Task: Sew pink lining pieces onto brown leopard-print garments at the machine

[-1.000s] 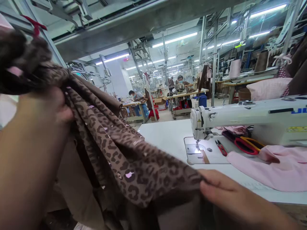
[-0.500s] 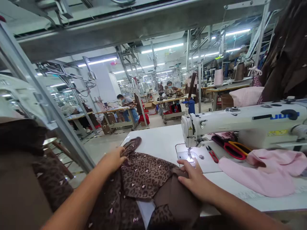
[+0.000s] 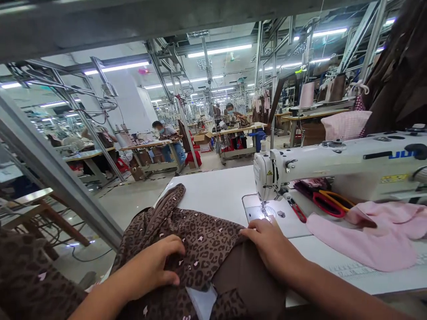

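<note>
Brown leopard-print fabric [image 3: 203, 242] with small pale motifs spreads over the front of the white table, joined or overlapped by a plain brown piece [image 3: 248, 275]. My left hand [image 3: 156, 266] rests over the printed fabric, thumb and fingers apart with nothing pinched between them. At the fabric's right corner, my right hand [image 3: 268, 244] grips the edge between thumb and fingers, just in front of the needle area of the white sewing machine [image 3: 267, 175]. Whether the corner lies under the presser foot is hidden by that hand.
Right of the needle lie small red-handled snips [image 3: 296, 210], scissors with red and orange handles [image 3: 328, 205] and pink fabric [image 3: 367, 249]. A metal post [image 3: 66, 173] slants along the left. Dark garments [image 3: 400, 71] hang at right. Co-workers sit at tables farther back.
My left hand has let go of the fabric's far left part and come nearer, down over the print. The right hand stays at the corner. The camera view has shifted slightly.
</note>
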Motion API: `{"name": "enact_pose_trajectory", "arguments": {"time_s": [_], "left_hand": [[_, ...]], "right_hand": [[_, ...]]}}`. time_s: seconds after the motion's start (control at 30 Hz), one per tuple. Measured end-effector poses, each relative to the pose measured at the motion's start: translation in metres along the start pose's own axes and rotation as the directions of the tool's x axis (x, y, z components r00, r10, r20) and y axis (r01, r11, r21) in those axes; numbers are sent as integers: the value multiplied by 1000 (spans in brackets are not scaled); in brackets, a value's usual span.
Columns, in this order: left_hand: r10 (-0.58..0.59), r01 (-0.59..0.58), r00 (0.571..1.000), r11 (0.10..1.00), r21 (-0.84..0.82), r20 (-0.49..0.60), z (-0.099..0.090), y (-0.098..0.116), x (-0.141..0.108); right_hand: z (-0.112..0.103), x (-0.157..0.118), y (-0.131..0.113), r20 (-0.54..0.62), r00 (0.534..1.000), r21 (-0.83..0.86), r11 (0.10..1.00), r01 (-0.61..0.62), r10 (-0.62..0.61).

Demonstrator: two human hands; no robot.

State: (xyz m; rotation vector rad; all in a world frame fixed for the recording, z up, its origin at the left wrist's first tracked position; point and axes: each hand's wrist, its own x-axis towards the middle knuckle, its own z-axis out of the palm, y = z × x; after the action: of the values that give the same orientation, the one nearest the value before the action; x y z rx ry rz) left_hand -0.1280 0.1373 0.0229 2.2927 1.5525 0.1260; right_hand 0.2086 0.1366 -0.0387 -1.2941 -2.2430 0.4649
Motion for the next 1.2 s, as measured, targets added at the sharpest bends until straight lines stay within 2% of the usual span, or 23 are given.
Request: {"name": "enact_pose_trajectory", "arguments": {"time_s": [0.1,0.17,0.23,0.3,0.37,0.43,0.53,0.6,0.67,0.73,0.8,0.87,0.93,1.0,1.07,1.13,1.2], "left_hand": [[-11,11,1000,1000,-23,13,-10,2,4],[-35,34,999,998,-48,-34,-24,-2,13],[-86,76,987,994,-75,-137,-39,-7,29],[-133,111,954,989,-94,-269,-49,-9,49],[-107,82,928,993,-85,-357,-51,-6,65],[-5,-11,942,999,-45,-336,-44,2,69],[148,-151,982,988,-13,-116,-25,16,51],[177,-177,984,984,-20,17,-11,20,34],[165,-164,984,986,-27,63,1,20,24],[148,-146,988,988,-40,48,9,16,22],[141,-140,990,988,-71,10,7,12,25],[121,-127,991,985,-118,-55,-6,9,27],[74,-101,984,981,-165,-162,-30,9,25],[11,-75,949,979,-191,-314,-62,15,18],[-27,-67,871,983,-173,-490,-94,26,11],[-25,-66,744,992,-110,-668,-124,42,4],[23,-45,591,999,-4,-806,-149,62,1]], "right_hand": [[-1,0,4,-15,1000,-30,999,16,-17],[-1,0,4,-18,999,-34,999,29,-29],[-1,0,3,-28,999,-33,999,37,-38],[1,0,2,-47,998,-27,999,39,-40],[2,-1,4,-72,997,-16,999,37,-38],[0,-3,6,-93,995,-3,999,36,-36],[-7,-11,5,-108,993,11,999,44,-42],[-10,-19,-2,-95,994,18,998,54,-52],[-8,-28,-13,-59,996,31,997,72,-70],[-1,-35,-24,40,997,5,998,68,-68],[8,-39,-33,146,989,-56,998,40,-32],[17,-40,-38,196,981,-107,994,11,10],[22,-38,-40,186,982,-107,994,7,13],[22,-36,-42,175,985,-94,995,20,-3],[17,-32,-46,160,986,-62,997,53,-43],[9,-27,-55,137,986,-8,996,94,-92],[1,-22,-69,106,987,67,991,114,-121]]}}
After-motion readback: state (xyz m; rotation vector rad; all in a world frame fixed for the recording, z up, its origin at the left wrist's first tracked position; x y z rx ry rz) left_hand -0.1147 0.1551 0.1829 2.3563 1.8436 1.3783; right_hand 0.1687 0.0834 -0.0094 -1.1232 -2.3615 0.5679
